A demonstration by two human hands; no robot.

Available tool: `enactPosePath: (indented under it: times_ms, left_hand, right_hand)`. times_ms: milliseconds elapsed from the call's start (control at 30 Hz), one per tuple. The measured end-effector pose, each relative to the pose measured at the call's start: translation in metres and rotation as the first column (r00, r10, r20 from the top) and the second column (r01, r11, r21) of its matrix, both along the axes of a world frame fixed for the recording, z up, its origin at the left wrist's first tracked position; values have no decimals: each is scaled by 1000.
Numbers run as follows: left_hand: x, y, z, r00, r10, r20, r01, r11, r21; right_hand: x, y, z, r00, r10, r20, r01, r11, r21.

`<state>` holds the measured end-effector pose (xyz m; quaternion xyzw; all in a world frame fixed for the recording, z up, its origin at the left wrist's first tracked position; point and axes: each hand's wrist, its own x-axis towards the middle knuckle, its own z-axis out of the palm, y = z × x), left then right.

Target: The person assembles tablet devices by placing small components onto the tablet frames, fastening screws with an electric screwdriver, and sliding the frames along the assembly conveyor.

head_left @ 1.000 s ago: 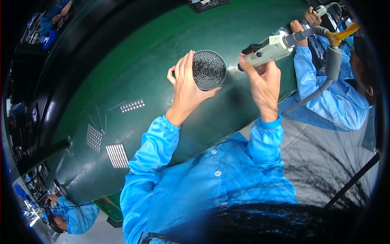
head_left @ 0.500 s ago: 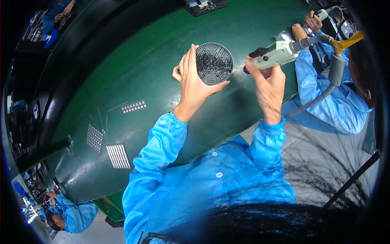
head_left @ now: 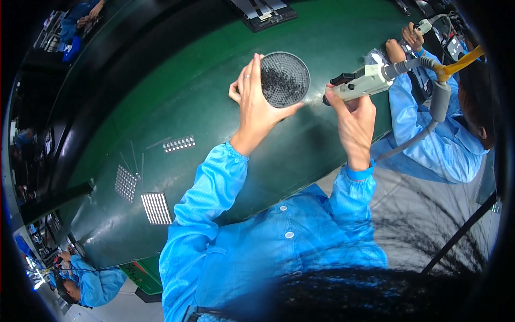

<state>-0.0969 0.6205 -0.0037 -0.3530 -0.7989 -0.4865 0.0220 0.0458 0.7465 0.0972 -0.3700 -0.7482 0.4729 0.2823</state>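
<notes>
My left hand [head_left: 255,104] grips a round dark screw tray [head_left: 285,79] by its left and lower rim, tilted above the green workbench. Small dark pieces, too tiny to make out singly, cover much of its dimpled face. In my right hand [head_left: 355,118] is a pale electric screwdriver [head_left: 358,83] with a black lever, lying sideways. Its dark nose points left toward the tray, a short gap away. A grey cable leaves its back end.
Left on the green workbench [head_left: 214,177] lie a white-striped sheet [head_left: 156,208], a dotted sheet [head_left: 125,183] and a strip of small parts [head_left: 179,144]. A device with a black frame [head_left: 265,13] is at the far edge. A co-worker's blue sleeve [head_left: 424,115] is close on the right.
The tray in my left hand has tipped slightly and risen a little in view. My right hand keeps the screwdriver almost in place. The device at the far edge shows more fully.
</notes>
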Motion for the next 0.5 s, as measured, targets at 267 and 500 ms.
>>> enactPosePath:
  times_ms: [267, 500]
  left_hand:
    - [6, 3, -5, 999, 49, 12, -49, 999, 8]
    - [14, -4, -12, 994, 94, 61, -94, 996, -3]
  right_hand:
    - [5, 3, 2, 997, 29, 75, -25, 998, -52]
    - [5, 2, -1, 999, 28, 41, -24, 997, -74]
